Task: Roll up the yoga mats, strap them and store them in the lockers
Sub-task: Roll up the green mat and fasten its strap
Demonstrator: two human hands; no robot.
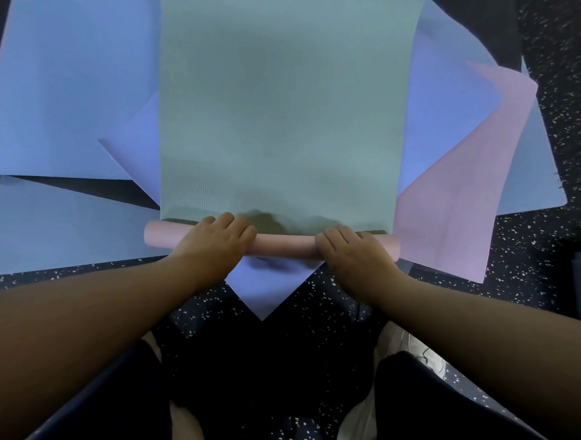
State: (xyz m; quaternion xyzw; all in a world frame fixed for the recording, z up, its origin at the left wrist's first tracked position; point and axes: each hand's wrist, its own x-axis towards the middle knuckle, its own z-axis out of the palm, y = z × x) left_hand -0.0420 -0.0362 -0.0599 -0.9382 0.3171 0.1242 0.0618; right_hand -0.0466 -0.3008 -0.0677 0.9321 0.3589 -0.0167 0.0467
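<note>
Both bare forearms reach forward, converging slightly. Left hand (214, 242) palm down, fingers curled over the top of the thin pink rolled mat end (285, 244). Right hand (352, 250) likewise palm down, fingers curled over it. Hands apart, wrists roughly level.

From my remote seat I read the top mat (279, 115) as a muted grey-green with a fine ribbed weave near its rolled end. The roll (285, 245) itself shows pale pink (the mat's underside, it seems). Under it lie mats in periwinkle blue (57, 96), with a light lavender-blue corner (262, 286) poking towards me, and a dusty pink sheet (472, 193) at the right. At the far right edge sits a pale grey-blue mat (531, 178). The floor (531, 270) is black, flecked all over with small white speckles.
</note>
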